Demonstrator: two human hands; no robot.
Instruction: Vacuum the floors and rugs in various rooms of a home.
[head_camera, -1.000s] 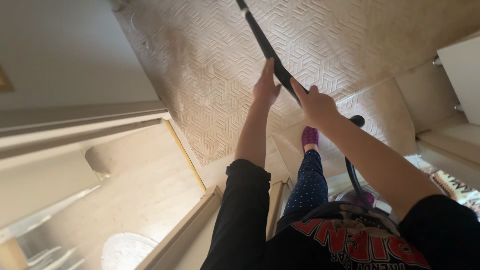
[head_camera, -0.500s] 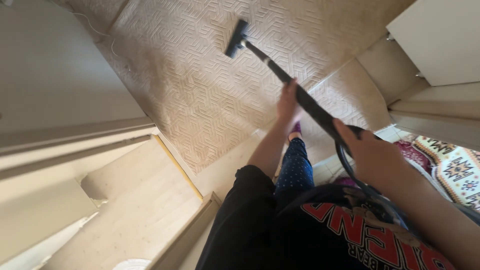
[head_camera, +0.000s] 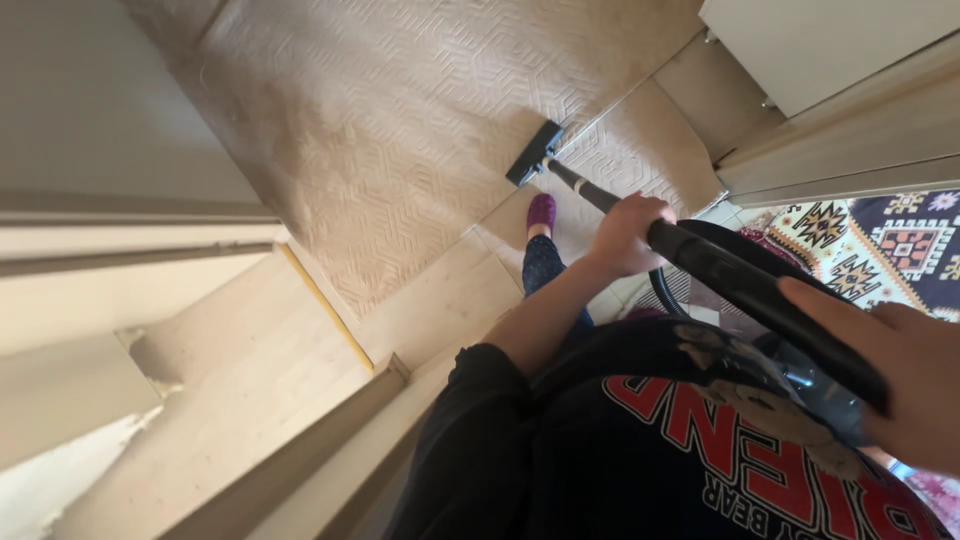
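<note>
Vacuum wand (head_camera: 740, 275) runs diagonally, w/ nozzle (head_camera: 533, 167) on beige carpet (head_camera: 380, 130) by its seam. Left hand (head_camera: 628, 235) wraps wand; right hand (head_camera: 905, 375) grips handle. Keep nozzle flat, strokes overlapping.

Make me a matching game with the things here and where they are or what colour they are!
Things:
1. nozzle
2. slipper
3. left hand
4. rug

Matches:
a. purple
b. gripping the wand
c. patterned, at far right
d. black, on the beige carpet

Pairs: 1-d, 2-a, 3-b, 4-c
</note>
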